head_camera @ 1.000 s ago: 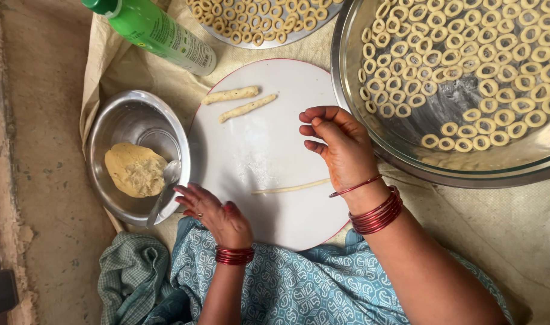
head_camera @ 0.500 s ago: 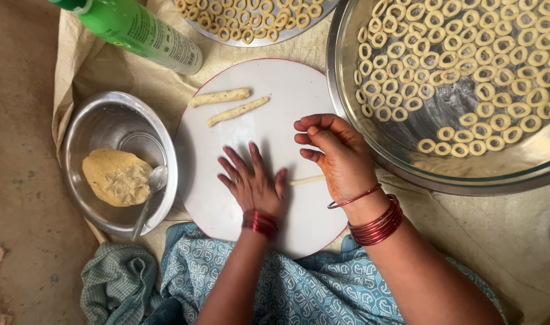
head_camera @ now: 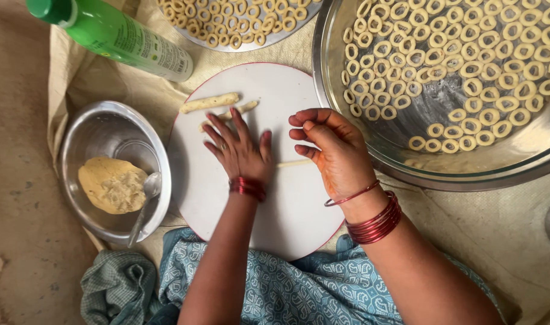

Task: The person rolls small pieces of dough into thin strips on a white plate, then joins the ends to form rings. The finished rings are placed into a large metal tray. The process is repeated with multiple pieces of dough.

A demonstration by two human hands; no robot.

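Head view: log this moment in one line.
left hand: flat on thin dough rope | right hand: fingers curled beside rope | surface: round white board

Colours & patterns: pale dough, white board, red bangles, green bottle.
White round board [head_camera: 287,204] w/ thin red edge; dough strip [head_camera: 294,162] & dough rings [head_camera: 467,66] pale cream-yellow; dough lump [head_camera: 112,185] yellow-tan in silver steel bowl [head_camera: 100,135]; big tray [head_camera: 419,171] silver too. Bottle [head_camera: 115,37] bright green w/ white label. Bangles [head_camera: 377,222] dark red. Dress [head_camera: 287,289] teal w/ white floral print; cloth [head_camera: 115,292] grey-green check. Floor sheet [head_camera: 503,235] beige.
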